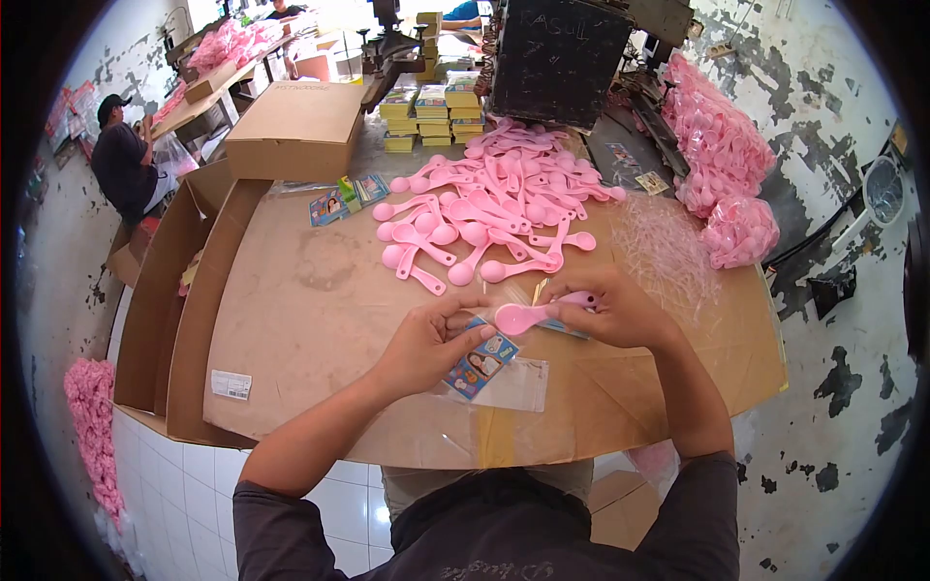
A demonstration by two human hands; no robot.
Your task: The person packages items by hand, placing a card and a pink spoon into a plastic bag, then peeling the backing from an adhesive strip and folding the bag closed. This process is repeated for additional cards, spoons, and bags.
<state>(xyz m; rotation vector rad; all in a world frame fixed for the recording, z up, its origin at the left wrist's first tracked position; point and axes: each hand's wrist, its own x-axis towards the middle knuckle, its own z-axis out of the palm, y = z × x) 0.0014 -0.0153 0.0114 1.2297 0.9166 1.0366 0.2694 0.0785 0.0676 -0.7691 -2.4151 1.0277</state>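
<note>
Far left of the heap of pink spoons point(499, 189): pink mass point(92, 426) at floor level; another person point(124, 155), dark cap and shirt, higher up. Closer in on that side, an open carton point(184, 320) against the table point(310, 329). White label point(231, 384) on the tabletop, left and nearside of the heap. Closed cardboard box point(291, 136) left and behind; banded cards point(349, 199) just left. Yellow-edged stacks point(431, 111) behind.

Nearside of the heap, left hand point(421, 349): thumb pressed on the upper end of a blue printed card point(475, 368), fingers curled round it. Clear plastic sleeve point(518, 385) by the card. Pink spoon point(521, 318) also nearside of the heap, bowl close by the left fingertips; contact unclear. Right hand point(620, 305) pinches its handle between thumb and fingers.

Right of the heap: tangled clear plastic point(668, 252), then bagged pink spoons point(717, 145). Far right, a fan point(883, 191).
</note>
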